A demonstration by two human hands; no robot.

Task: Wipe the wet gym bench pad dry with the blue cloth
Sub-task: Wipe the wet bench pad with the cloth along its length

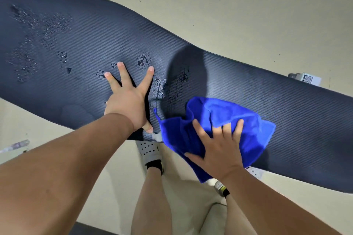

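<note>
Now R hand (219,150) flat on blue cloth (248,120), bench pad (95,30) wet.

The light is bright and comes from above, so a big round shadow (188,74) falls on the dark pad (267,101) just above the blue cloth (219,126). The pad bends like a wave from the wide lens, and its far left end looks soft and blurry.

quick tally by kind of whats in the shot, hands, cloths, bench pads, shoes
hands: 2, left hand flat on the pad, right hand pressing the cloth
blue cloth: 1
bench pad: 1, with water droplets on it
shoes: 2, grey shoe and one mostly hidden
total: 6
</note>
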